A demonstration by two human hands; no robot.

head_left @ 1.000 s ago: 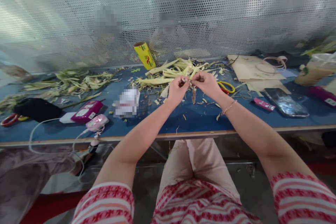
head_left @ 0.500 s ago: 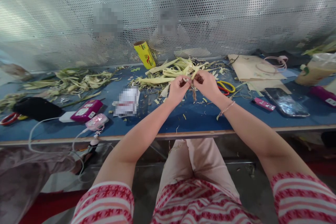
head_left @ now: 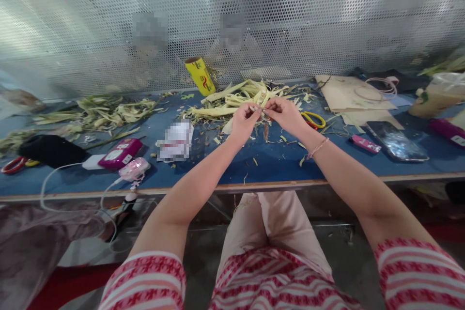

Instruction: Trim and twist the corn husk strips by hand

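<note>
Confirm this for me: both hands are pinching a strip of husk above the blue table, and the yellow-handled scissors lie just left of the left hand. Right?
Not quite. The yellow-handled scissors lie right of the right hand, not left of the left hand, as the head view shows. Both hands do pinch the strip of husk above the blue table.

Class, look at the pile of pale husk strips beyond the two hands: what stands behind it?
Behind the husk pile a yellow roll leans before the perforated metal screen. The table beneath the pile is covered.
</note>
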